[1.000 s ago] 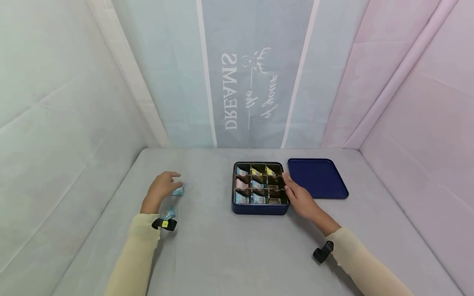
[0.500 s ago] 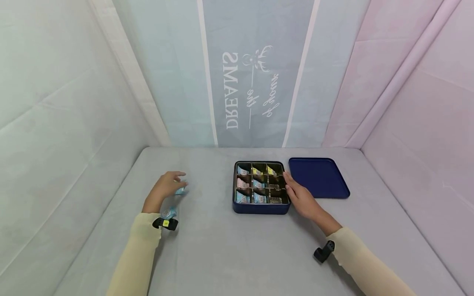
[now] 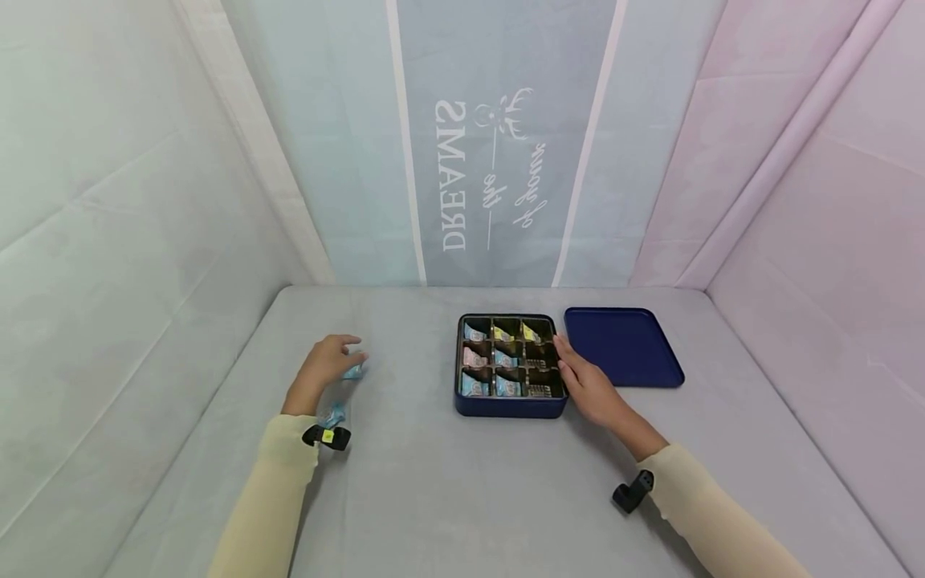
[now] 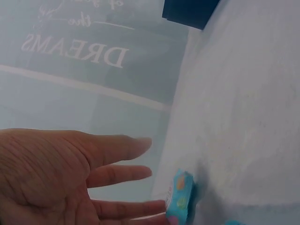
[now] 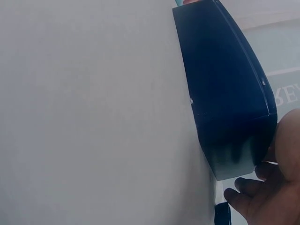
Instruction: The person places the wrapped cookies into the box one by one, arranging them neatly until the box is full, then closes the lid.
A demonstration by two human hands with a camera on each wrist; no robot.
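My left hand (image 3: 323,368) is low over the left of the table, thumb and fingers extended and apart. A blue-wrapped candy (image 3: 353,372) lies at its fingertips; in the left wrist view the lower fingers appear to touch this wrapper (image 4: 181,196). Another blue-wrapped candy (image 3: 333,416) lies near the left wrist. My right hand (image 3: 588,389) rests against the right side of an open navy tin (image 3: 510,408), its fingers relaxed. Inside the tin's divider are blue, yellow and pink wrapped candies; the middle-right and front-right compartments show no candy.
A navy lid (image 3: 623,347) lies flat behind my right hand, to the right of the tin. Fabric panels rise at the left, back and right of the grey-covered table (image 3: 433,498).
My left hand has shifted slightly right, its fingertips coming over the far candy. My right hand and the tin stay together in place.
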